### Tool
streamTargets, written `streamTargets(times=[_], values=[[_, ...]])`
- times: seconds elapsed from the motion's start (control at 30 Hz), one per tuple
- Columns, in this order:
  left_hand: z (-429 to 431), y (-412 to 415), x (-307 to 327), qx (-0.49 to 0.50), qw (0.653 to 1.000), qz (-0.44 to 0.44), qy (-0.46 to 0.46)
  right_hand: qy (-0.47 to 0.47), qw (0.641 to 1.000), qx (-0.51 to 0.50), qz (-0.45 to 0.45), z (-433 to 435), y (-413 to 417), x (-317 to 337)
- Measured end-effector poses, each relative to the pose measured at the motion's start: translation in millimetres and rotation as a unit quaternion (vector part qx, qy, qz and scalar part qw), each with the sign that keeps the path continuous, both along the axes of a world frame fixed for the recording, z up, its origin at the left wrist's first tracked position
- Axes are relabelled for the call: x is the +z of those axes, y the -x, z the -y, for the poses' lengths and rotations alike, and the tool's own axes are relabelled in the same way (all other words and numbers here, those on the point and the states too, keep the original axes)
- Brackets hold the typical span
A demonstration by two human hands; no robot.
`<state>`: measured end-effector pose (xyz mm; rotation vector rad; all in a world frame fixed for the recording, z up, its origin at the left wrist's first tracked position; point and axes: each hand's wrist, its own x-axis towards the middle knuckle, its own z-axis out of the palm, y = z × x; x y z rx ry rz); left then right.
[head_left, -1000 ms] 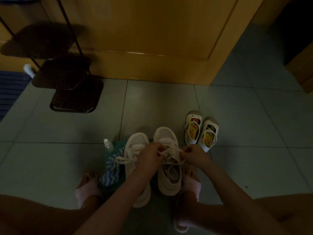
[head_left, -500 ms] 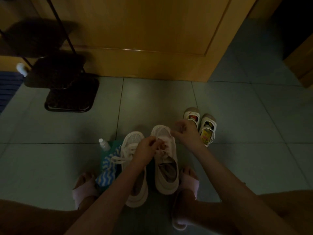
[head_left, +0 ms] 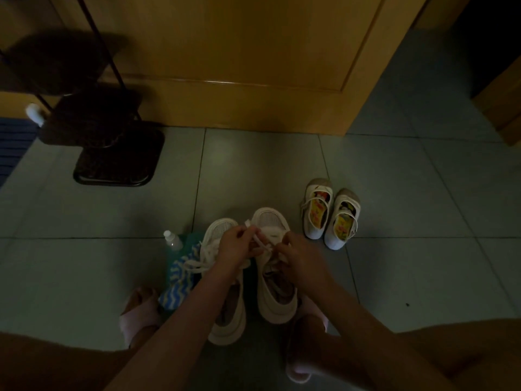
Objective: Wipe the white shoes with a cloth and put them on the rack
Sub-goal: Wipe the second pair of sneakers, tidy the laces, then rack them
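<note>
Two white lace-up sneakers stand side by side on the tiled floor, toes pointing away from me: the left sneaker (head_left: 225, 323) and the right sneaker (head_left: 275, 292). My left hand (head_left: 235, 246) pinches a white lace above the right sneaker's tongue. My right hand (head_left: 298, 258) pinches the lace's other end close beside it. A blue-and-white zigzag cloth (head_left: 180, 280) lies bunched on the floor against the left sneaker. The dark metal shoe rack (head_left: 112, 153) stands at the far left by the door.
A small clear bottle (head_left: 172, 240) stands left of the sneakers. A pair of small white strap shoes (head_left: 329, 218) sits to the right. My feet in pink slippers (head_left: 138, 314) flank the sneakers. A wooden door (head_left: 239, 66) closes the far side.
My right hand came back down from above the toe to the lace knot. Both hands now work close together over the right sneaker's laces.
</note>
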<state>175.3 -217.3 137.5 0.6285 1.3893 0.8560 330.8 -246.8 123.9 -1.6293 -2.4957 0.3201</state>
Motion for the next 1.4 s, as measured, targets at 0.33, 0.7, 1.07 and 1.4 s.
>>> streamTargets(times=[0.33,0.7,1.07,1.4], values=[[1,8,-1,-0.007,1.0,0.004,-0.011,0.144,0.944,-0.152,-0.256,-1,-5,0],[0,-3,3,-0.149,0.985,-0.058,-0.065,0.159,0.833,-0.219,-0.483,-50,5,67],[-3,-16,9,-0.316,0.921,-0.167,-0.155,0.224,0.845,-0.202,-0.442,-80,19,53],[-8,-10,5,-0.209,0.964,-0.125,-0.105,0.297,0.893,-0.129,-0.313,-50,-20,26]])
